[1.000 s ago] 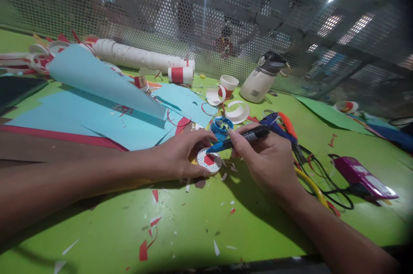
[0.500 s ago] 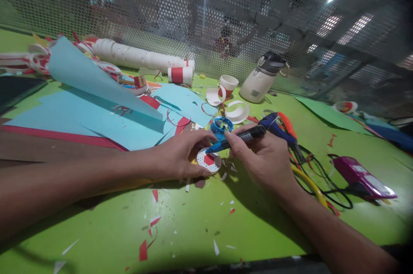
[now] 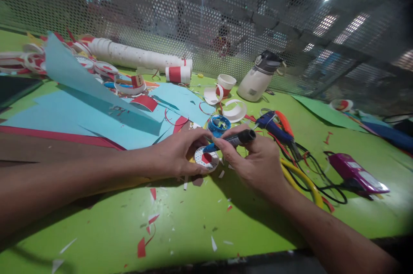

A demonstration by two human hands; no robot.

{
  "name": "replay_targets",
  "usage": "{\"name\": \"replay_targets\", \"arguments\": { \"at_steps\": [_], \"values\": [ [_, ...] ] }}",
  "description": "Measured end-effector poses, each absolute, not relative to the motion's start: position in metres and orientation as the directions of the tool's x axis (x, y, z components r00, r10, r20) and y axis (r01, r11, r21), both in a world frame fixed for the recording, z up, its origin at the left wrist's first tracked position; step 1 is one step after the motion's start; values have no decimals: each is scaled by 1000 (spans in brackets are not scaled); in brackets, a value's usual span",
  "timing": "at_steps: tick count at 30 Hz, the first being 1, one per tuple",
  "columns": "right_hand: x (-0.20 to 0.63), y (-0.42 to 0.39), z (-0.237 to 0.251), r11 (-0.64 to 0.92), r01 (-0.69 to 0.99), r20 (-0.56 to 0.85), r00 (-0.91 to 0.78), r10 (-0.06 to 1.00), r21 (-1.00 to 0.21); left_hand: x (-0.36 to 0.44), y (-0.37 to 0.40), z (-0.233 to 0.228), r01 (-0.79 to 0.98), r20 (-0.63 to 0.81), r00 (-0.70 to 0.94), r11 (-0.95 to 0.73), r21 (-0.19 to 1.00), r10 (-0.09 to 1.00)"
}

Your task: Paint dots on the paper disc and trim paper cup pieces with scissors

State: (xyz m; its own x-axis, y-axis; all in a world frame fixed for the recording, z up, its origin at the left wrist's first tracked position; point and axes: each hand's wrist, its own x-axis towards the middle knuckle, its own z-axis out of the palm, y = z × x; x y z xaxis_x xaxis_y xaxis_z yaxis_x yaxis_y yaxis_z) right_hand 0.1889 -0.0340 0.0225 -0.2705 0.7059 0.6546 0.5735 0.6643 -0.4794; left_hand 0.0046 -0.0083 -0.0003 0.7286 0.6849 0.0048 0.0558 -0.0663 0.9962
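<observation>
White disc [image 3: 204, 158] pinned flat by the left hand [image 3: 176, 156], the right hand [image 3: 254, 162] should keep its closed grip on the marker [image 3: 229, 140] and draw slowly.

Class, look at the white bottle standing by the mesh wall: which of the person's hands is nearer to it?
Right. The right hand, gripping a pen, lies in front of the bottle. The left hand, holding a white disc, sits farther off to the bottle's left.

Two hands [image 3: 180, 153] [image 3: 254, 164], one marker [image 3: 230, 140], one paper disc [image 3: 205, 158], one bottle [image 3: 260, 77], one glue gun [image 3: 274, 125].
</observation>
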Motion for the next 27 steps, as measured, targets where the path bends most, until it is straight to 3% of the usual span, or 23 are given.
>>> {"name": "replay_targets", "arguments": {
  "at_steps": [8,17,27],
  "values": [
    [191,-37,28,571,582,695,-14,719,-579,6,-10,-7,66,17,665,-82,994,747],
    [190,-34,21,538,556,613,-64,788,-633,7,-7,-9,22,34,695,-69,997,718],
    [191,-34,21,530,561,574,-115,811,-636,5,-8,-2,96,27,709,-134,986,704]
  ]
}}
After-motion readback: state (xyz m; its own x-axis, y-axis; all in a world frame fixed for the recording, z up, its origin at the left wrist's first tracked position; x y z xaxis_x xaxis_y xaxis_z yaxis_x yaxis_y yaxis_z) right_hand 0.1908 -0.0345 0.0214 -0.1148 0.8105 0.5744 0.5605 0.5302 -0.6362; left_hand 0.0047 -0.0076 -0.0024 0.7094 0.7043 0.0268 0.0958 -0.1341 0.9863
